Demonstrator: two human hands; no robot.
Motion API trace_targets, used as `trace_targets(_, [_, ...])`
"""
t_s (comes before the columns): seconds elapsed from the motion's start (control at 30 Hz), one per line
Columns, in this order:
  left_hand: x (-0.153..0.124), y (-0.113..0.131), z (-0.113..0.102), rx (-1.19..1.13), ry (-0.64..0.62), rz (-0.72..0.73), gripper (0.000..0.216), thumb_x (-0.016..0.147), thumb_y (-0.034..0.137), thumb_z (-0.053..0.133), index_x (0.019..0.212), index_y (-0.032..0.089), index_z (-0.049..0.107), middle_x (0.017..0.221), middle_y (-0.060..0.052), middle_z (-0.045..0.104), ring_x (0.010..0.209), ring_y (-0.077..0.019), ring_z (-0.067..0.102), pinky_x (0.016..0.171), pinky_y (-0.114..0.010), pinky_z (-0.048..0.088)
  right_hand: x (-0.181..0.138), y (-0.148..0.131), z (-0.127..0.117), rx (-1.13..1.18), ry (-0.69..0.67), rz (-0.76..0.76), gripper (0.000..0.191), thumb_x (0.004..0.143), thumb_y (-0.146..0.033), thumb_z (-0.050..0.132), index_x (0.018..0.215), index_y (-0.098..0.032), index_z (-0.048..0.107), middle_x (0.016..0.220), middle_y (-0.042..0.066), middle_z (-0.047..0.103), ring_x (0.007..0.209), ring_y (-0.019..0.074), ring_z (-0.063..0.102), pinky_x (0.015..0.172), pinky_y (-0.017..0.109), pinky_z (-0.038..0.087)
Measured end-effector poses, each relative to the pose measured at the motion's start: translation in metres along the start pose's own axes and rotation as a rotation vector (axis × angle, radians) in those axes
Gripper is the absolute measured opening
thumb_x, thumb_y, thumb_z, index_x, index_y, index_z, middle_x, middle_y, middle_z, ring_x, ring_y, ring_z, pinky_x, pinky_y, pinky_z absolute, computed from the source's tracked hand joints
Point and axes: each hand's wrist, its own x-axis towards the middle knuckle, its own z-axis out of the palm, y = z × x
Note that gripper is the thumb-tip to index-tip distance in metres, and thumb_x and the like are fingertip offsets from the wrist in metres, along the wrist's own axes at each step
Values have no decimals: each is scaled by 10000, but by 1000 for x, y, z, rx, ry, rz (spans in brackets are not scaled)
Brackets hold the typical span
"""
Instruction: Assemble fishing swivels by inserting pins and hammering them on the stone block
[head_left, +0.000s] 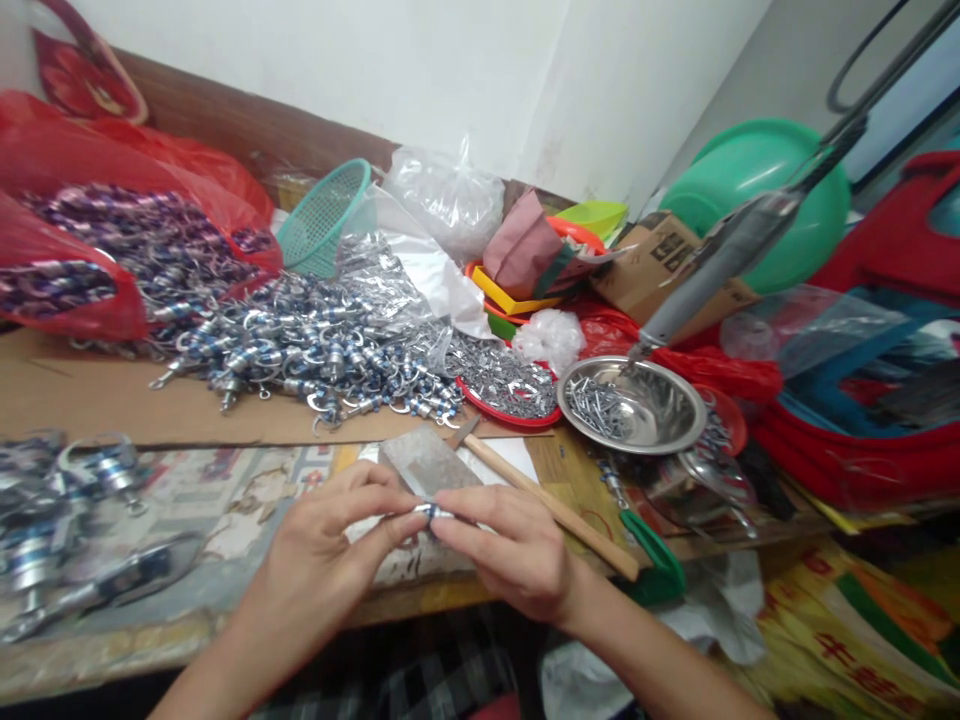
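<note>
My left hand (337, 530) and my right hand (510, 540) meet over the front of the table, fingertips pinched on a small silver metal fitting with a blue band (431, 510). Most of the fitting is hidden by the fingers. Just behind them lies a flat grey metal block (427, 462). A hammer with a wooden handle (559, 503) rests slantwise to the right of the block. On the left of the table, blurred silver-and-blue metal fittings with hooked ends (112, 475) lie in a loose group.
Behind is a large heap of similar fittings (300, 340), beside a red bag full of them (135, 235). A red tray of small metal pieces (517, 415) and a steel bowl of pins (675, 420) stand right of centre. A grey tool (697, 270) hangs above the bowl.
</note>
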Motion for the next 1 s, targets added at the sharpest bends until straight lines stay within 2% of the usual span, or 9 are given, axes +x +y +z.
trace_targets(0.2, [2,7,-7,17,-65,0,118,768,226,590,696,248,680,861,18,645,833,-131,597,761,-194,416,4,-2,3,175,41,161,237,768,-21,531,924,-121,679,946,129,689,860,153,652,711,227,541])
trace_targets(0.37, [2,6,-5,-153,-168,-200,135,765,272,588,696,236,699,806,9,708,766,-151,632,700,-210,467,5,-4,10,338,104,359,181,727,-60,618,858,-140,714,847,105,710,741,145,673,674,209,551])
trace_targets(0.43, [0,3,1,-276,-111,-347,110,712,296,637,748,219,707,781,-6,731,771,-180,652,706,-239,494,6,-6,12,346,134,450,150,705,-115,666,833,-166,724,807,85,716,700,150,674,653,222,551])
trace_targets(0.53, [-4,-2,12,-503,13,-534,427,568,283,749,981,216,661,844,-13,746,813,-217,667,704,-272,529,8,-11,13,357,145,596,121,691,-156,690,802,-182,730,743,59,716,657,150,665,616,229,540])
trace_targets(0.63, [-4,-6,18,-580,90,-587,569,544,286,768,1082,196,605,878,-28,739,819,-226,667,709,-287,540,11,-7,11,379,13,613,94,722,-206,671,795,-190,730,723,41,715,644,142,657,597,223,526])
trace_targets(0.73, [0,-11,18,-606,82,-609,562,600,328,734,1110,153,575,843,-53,725,767,-218,666,695,-296,537,16,26,3,113,-189,657,141,794,-263,598,854,-208,713,830,17,716,774,128,654,709,212,512])
trace_targets(0.83, [3,-13,16,-664,27,-604,679,624,328,722,1224,155,456,791,-42,696,733,-204,657,638,-276,527,20,85,-7,-389,-307,899,259,896,-190,423,1045,-199,635,1109,38,637,1016,121,578,879,218,436])
trace_targets(0.9, [4,-14,14,-682,-16,-609,722,636,309,718,1261,160,391,754,-29,670,711,-188,644,603,-255,514,20,125,-11,-480,-359,985,258,882,-146,431,1065,-155,614,1126,103,614,1065,185,552,908,293,417])
trace_targets(1.0, [7,-15,14,-704,-70,-628,730,648,277,709,1272,171,344,739,-19,647,677,-172,627,576,-248,500,17,162,-4,-541,-476,1073,226,862,-239,517,1063,-154,576,1093,98,588,979,208,572,831,369,466])
